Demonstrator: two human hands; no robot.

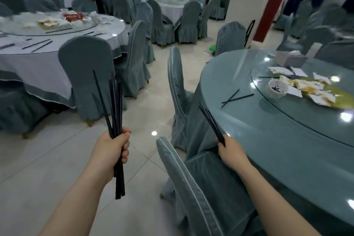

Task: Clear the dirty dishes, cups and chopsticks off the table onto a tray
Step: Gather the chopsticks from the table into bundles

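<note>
Black chopsticks, a loose bundle (115,113), upright in the left hand (113,151), fingers (125,148) curled tight round the lower third; tips fan apart above. Right hand (229,151) grips a smaller set of chopsticks (211,122), angled up toward the edge of the near table (268,140). Both hands off the table, over the floor and a covered chair (191,188).

Left to clear on the near table: a crossed pair of chopsticks (236,97) beside the glass turntable (325,124); on it a small sauce cup (277,88), a single chopstick (274,77) and soiled napkins (314,92). No tray in view.

Risks, as judged: the left bundle is splayed and uneven, so a stick could slip out if the grip eases. With both hands full, picking up the crossed pair means merging the two handfuls first; fumbling that over the floor would drop some. The cup looks to hold dark sauce, and may spill if tipped.
</note>
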